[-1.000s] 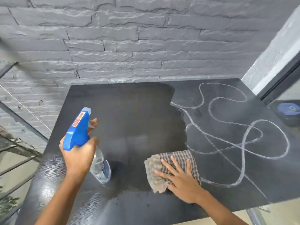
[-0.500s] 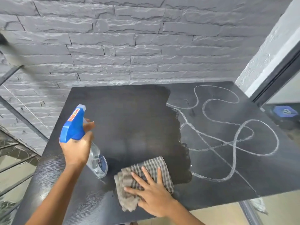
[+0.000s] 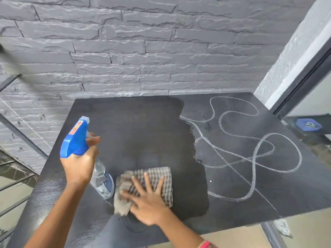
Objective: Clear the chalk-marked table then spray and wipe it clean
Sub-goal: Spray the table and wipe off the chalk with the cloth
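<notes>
Head camera: lower centre, the right hand (image 3: 148,206) presses flat, fingers spread, on the cloth (image 3: 155,170) to wipe the table (image 3: 134,126). Lower left, the left hand (image 3: 78,167) grips the spray bottle (image 3: 75,140), kept ready; chalk lines (image 3: 254,158) lie unwiped at right.

Left forearm (image 3: 50,221) and right forearm (image 3: 182,233) are bare to the frame edge. Just behind the right hand (image 3: 148,203), a red-and-orange band (image 3: 205,244) circles the wrist.

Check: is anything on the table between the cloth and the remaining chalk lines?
Nothing visible. Only bare tabletop separates the cloth under the right hand from the chalk lines; the spray bottle is in the left hand, opposite side.
</notes>
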The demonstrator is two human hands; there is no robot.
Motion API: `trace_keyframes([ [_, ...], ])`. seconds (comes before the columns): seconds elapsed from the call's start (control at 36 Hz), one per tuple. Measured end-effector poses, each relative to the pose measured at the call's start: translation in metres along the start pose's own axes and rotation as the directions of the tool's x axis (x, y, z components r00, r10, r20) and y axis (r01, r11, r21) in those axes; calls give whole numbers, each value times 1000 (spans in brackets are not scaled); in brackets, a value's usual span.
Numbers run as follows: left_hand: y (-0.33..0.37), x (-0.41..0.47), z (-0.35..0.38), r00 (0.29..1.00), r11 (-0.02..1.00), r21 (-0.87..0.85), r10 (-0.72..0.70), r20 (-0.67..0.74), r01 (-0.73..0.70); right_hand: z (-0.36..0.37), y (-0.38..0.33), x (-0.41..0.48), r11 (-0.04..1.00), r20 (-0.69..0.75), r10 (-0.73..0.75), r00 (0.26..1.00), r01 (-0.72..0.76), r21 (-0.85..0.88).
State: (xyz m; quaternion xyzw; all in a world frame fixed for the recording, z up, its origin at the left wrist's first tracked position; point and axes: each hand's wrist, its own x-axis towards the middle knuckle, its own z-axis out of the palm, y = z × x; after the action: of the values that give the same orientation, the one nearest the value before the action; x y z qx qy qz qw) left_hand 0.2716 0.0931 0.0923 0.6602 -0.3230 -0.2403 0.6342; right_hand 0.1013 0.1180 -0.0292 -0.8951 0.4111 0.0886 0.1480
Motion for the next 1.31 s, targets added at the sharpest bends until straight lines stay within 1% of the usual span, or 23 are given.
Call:
trace_keyframes([
  [0.08,2,-1,-2,1000,1000,22,-3,5,2,21,-12,-30,988,37,-143,989,145,-46],
  [0.14,3,-1,-6,1000,1000,31,-1,27,1,36,2,-53,972,38,-159,986,163,-167],
  [0.17,4,-1,-9,999,999,34,-1,43,-1,43,12,-62,960,14,-142,990,141,-240],
  [0.22,4,-3,-17,998,999,49,-5,63,2,50,33,-78,957,-10,-122,992,115,-266],
  [0.28,7,-8,-28,997,997,67,20,71,-25,46,43,-84,974,-48,-52,997,40,-221],
  [0.36,9,-12,-45,997,993,107,37,66,-44,35,37,-62,986,-19,106,994,-107,-124],
  [0.42,10,-14,-57,998,989,136,51,45,-56,25,22,-36,985,-7,158,987,-158,-76],
  [0.44,11,-15,-63,998,985,161,58,26,-62,17,12,-23,986,-16,151,988,-152,-70],
  [0.47,10,-15,-68,998,982,181,58,-1,-57,9,1,-11,993,4,106,994,-106,-57],
  [0.53,8,-13,-79,996,979,204,31,-81,-14,6,-27,8,998,11,-53,999,54,-39],
  [0.61,0,-7,-99,988,985,173,13,-154,14,11,-70,7,965,51,-259,965,260,-18],
  [0.69,-7,-2,-113,981,990,137,8,-193,19,28,-77,-8,923,148,-363,920,377,-77],
  [0.75,-7,-3,-112,977,993,119,5,-213,21,37,-61,-18,923,117,-312,943,330,-196],
  [0.78,-8,-4,-112,974,994,111,6,-225,19,40,-51,-23,926,87,-295,952,307,-219],
  [0.83,-12,-2,-114,967,995,98,10,-254,16,45,-31,-32,917,32,-325,945,324,-234],
  [0.89,-16,2,-115,967,997,76,-4,-256,24,40,-16,-39,923,2,-301,954,291,-252],
  [0.94,-17,5,-114,970,998,54,-28,-243,43,32,-9,-36,956,-7,-217,976,211,-204],
  [1.0,-17,7,-111,973,998,45,-34,-230,46,25,-12,-23,984,22,-87,996,89,-156],
  [1.06,-17,7,-108,974,999,9,-34,-226,37,16,-23,-4,994,-12,-18,1000,17,-105],
  [1.11,-19,7,-108,971,1000,-15,-30,-236,27,9,-42,17,996,14,-65,998,65,-63],
  [1.17,-19,6,-108,971,1000,7,-15,-239,17,10,-66,29,986,14,-163,987,164,-39],
  [1.22,-20,7,-109,972,1000,16,0,-235,4,13,-91,27,961,59,-269,961,271,-49],
  [1.31,-20,7,-110,973,1000,12,6,-230,-3,20,-103,10,936,136,-340,930,349,-49],
])
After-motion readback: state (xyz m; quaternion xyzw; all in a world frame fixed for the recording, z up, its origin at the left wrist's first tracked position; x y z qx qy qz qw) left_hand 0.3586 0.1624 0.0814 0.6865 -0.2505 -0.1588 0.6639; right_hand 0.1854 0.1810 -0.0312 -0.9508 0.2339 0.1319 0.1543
